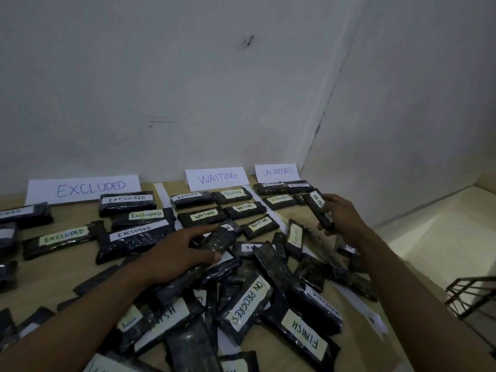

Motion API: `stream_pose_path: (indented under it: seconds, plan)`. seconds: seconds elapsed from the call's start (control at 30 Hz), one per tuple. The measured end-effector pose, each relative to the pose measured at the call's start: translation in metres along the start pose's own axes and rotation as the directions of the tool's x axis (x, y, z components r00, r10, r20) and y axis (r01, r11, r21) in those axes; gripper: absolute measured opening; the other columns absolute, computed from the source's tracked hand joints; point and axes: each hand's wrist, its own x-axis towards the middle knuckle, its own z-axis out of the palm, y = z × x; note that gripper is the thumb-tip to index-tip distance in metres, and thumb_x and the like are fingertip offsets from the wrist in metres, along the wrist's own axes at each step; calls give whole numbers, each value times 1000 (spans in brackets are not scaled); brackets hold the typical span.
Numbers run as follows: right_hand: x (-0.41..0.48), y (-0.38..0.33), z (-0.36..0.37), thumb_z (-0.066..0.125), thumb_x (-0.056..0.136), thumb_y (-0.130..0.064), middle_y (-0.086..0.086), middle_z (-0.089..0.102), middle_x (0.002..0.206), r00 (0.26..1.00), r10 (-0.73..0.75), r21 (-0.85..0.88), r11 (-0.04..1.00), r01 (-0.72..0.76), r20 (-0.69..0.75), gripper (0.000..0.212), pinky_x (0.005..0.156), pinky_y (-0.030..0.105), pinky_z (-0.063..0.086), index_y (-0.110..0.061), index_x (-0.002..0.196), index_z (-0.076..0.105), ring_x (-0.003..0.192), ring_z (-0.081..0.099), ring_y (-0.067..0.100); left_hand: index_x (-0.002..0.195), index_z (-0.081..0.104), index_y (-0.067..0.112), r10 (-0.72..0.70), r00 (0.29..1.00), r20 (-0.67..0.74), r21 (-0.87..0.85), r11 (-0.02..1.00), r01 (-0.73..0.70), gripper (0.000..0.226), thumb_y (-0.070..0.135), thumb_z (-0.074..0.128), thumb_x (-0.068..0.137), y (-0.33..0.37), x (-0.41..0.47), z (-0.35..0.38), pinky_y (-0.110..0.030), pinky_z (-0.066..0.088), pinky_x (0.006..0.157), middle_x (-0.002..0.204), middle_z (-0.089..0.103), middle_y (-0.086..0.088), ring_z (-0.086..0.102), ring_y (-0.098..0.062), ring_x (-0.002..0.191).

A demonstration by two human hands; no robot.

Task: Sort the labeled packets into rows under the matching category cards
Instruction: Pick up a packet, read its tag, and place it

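Note:
Three white category cards lean on the wall: EXCLUDED (83, 188), WAITING (218, 178) and ON PROGRESS (277, 172). Rows of dark labeled packets lie under each card. My right hand (339, 214) is shut on an ON PROGRESS packet (318, 209), held tilted just right of the ON PROGRESS row (280, 201). My left hand (178, 249) grips a dark packet (221, 237) at the far edge of the unsorted pile (249, 302), just below the WAITING row (243, 209). Its label is mostly hidden.
The wooden table (53, 280) meets a white wall behind and a corner on the right. White paper strips (162, 193) divide the columns. The table's right edge drops to a pale floor, with a dark wire rack (472, 294) beside it.

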Motion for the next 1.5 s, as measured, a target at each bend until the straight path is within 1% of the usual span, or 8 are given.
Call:
stream_pose_path:
  seconds: [0.23, 0.33, 0.57, 0.9, 1.03, 1.17, 1.37, 1.5]
  plan:
    - [55, 1, 20, 63, 74, 12, 19, 62, 87, 990, 33, 157, 987, -11, -135, 28, 48, 29, 40, -5, 96, 55, 59, 52, 19, 125, 47, 62, -17, 1000, 8, -22, 1000, 17, 68, 60, 76, 64, -2, 1, 1, -30, 47, 97, 122, 61, 14, 62, -2, 101]
    - [75, 15, 36, 64, 79, 4, 17, 63, 94, 972, 104, 205, 977, -61, -209, 26, 55, 31, 45, -6, 103, 60, 67, 55, 21, 126, 46, 61, -32, 999, 9, -34, 999, 32, 63, 52, 76, 72, -1, 1, 1, -28, 45, 97, 126, 59, 13, 59, -4, 106]
    - [87, 36, 47, 71, 81, -18, 17, 62, 122, 963, 54, -218, 969, -114, -263, 39, 97, 41, 47, -6, 117, 62, 110, 59, 35, 132, 47, 52, -31, 999, -13, -40, 999, 31, 66, 47, 77, 74, 2, -2, 1, -23, 41, 94, 131, 56, 13, 55, -6, 112]
    - [95, 33, 50, 76, 78, -21, 15, 66, 116, 977, 55, -293, 949, -115, -206, 38, 87, 34, 51, -4, 111, 66, 101, 64, 30, 134, 45, 51, -22, 1000, -13, -11, 1000, 22, 66, 48, 76, 75, 5, -2, 0, -28, 46, 96, 128, 57, 15, 59, -4, 106]
    - [88, 30, 54, 70, 83, -25, 18, 63, 120, 986, -27, -504, 862, -61, -166, 36, 92, 35, 46, -2, 111, 66, 108, 60, 32, 137, 42, 48, 16, 999, -32, 45, 999, -15, 68, 45, 74, 77, 8, -5, 1, -3, 40, 75, 124, 57, 16, 58, 7, 95]
    - [78, 30, 49, 71, 80, -22, 15, 68, 110, 987, -93, -519, 855, 10, -135, 27, 80, 27, 42, -6, 101, 68, 102, 62, 30, 141, 38, 45, 77, 995, -57, 176, 982, -66, 71, 46, 73, 79, 15, -9, 3, 3, 34, 72, 120, 47, 27, 46, 16, 96]
    - [50, 26, 11, 71, 81, -19, 6, 66, 99, 968, -244, -484, 856, 184, -63, 12, 77, 26, 38, -15, 91, 66, 95, 60, 24, 145, 26, 45, 152, 988, 0, 458, 879, -135, 74, 59, 61, 82, 36, -13, 7, -11, 31, 91, 128, 33, 27, 38, 2, 116]
    - [35, 47, -33, 73, 81, -26, 6, 65, 96, 974, -212, -497, 855, 147, -75, 20, 71, 28, 40, -17, 97, 64, 83, 57, 19, 145, 26, 44, 232, 971, 51, 643, 736, -210, 71, 67, 52, 83, 55, -2, 15, -22, 35, 97, 134, 36, 18, 37, -7, 124]
